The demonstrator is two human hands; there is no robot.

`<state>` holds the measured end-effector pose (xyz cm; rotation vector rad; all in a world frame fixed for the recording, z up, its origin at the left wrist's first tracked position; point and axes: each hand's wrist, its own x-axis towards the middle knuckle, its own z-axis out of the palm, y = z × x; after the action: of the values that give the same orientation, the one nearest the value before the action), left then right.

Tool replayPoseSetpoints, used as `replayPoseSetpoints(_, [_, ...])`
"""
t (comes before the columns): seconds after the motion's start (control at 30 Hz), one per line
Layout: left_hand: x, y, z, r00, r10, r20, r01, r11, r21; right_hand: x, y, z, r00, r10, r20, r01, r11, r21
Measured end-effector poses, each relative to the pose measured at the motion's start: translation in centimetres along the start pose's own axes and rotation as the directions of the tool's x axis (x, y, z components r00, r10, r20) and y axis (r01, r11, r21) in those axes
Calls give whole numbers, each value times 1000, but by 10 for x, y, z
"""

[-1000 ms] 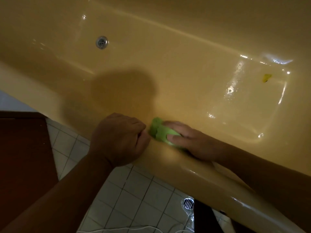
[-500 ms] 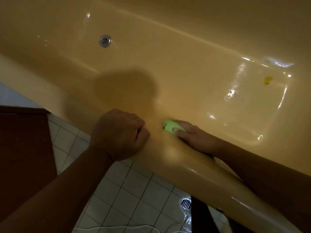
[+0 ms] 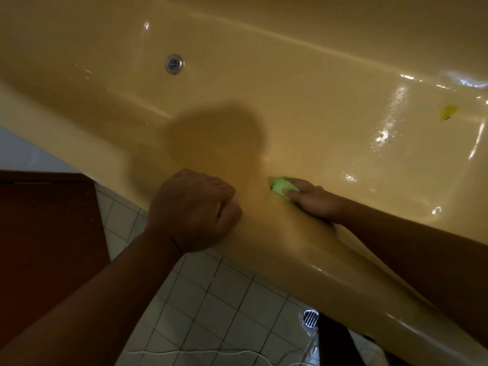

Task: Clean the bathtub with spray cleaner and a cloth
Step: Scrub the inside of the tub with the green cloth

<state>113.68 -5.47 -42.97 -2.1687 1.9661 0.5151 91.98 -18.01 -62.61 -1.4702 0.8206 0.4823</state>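
Observation:
A yellow bathtub (image 3: 303,122) fills the upper view, its near rim (image 3: 277,247) running from left to lower right. My right hand (image 3: 314,200) reaches over the rim and presses a small green cloth (image 3: 281,185) against the inner wall just below the rim. Its fingers lie over the cloth. My left hand (image 3: 194,208) is curled in a fist and rests on the rim to the left of the cloth, holding nothing I can see. No spray bottle is in view.
A metal drain (image 3: 174,63) sits in the tub's far left. A small yellow scrap (image 3: 449,112) lies on the wet tub floor at right. White floor tiles (image 3: 200,307), a floor drain (image 3: 311,318), a white cord (image 3: 184,353) and a dark wooden panel (image 3: 45,241) are below.
My right hand has slid the green cloth rightward and down the inner wall, away from my left fist. The left hand has stayed on the rim.

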Motion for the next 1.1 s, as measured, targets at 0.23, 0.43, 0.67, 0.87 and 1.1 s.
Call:
replayPoseSetpoints(0.23, [-1, -13, -4, 999, -35, -2, 35, 999, -5, -104, -98, 5, 907, -408, 99, 405, 913, 50])
replayPoseSetpoints(0.43, [3, -18, -5, 998, -54, 23, 54, 998, -17, -44, -31, -8, 979, -196, 60, 197, 980, -12])
replayPoseSetpoints(0.67, [4, -31, -4, 998, -54, 9, 55, 998, -31, 5, -56, 9, 997, -73, 9, 73, 996, -45])
replayPoseSetpoints(0.87, [4, -34, -5, 998, -55, 12, 55, 998, -22, -110, -81, 2, 957, -279, 84, 275, 960, 62])
replayPoseSetpoints(1.1, [3, -42, -2, 999, -44, -11, 44, 998, -40, 30, -10, -3, 996, 83, 10, -80, 981, -176])
